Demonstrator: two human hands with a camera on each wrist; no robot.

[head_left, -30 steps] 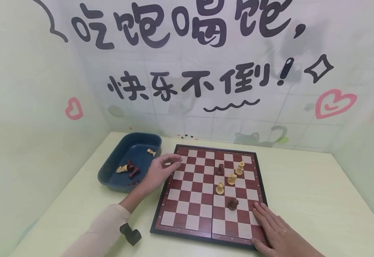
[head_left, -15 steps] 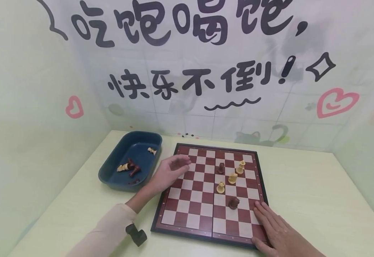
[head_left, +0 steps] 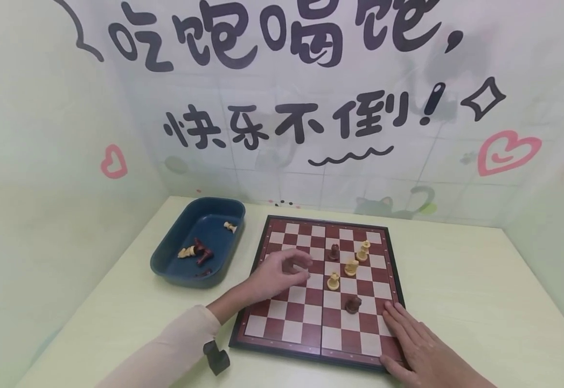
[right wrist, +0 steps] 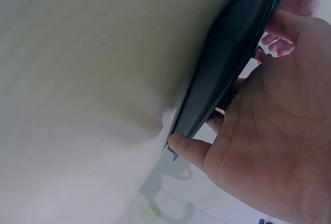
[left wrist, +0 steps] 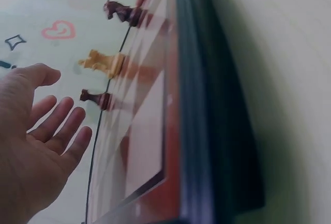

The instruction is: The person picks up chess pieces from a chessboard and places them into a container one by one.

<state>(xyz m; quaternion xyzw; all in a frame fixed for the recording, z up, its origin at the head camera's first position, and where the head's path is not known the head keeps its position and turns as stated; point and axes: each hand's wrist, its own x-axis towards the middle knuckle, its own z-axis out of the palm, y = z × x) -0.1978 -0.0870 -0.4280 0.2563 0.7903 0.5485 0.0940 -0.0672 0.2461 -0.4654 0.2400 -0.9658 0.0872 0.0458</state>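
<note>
A folding chessboard [head_left: 282, 326] with red-brown and white squares lies on the table. My left hand [head_left: 279, 275] hovers over its left half, fingers loosely bent and holding nothing; bare fingers [left wrist: 72, 123] also show in the left wrist view. On the right half stand a dark rook [head_left: 333, 251], a tall cream piece with a crown-like top [head_left: 363, 251], a cream knight [head_left: 352, 267], another cream piece [head_left: 333, 281] just right of the left hand, and a dark knight [head_left: 353, 305]. My right hand [head_left: 422, 345] rests with straight fingers on the board's near right edge.
A dark blue tray [head_left: 160, 267] stands left of the board, with several cream and dark chess pieces [head_left: 204, 252] lying in it. Behind the pale table [head_left: 466, 285] rises a sheet [head_left: 272, 183] printed with writing and hearts. A black strap piece [head_left: 216, 358] hangs by the left sleeve.
My left hand has moved right, from the board's left edge towards its middle, and slightly nearer. The right hand and the pieces on the board have stayed in place.
</note>
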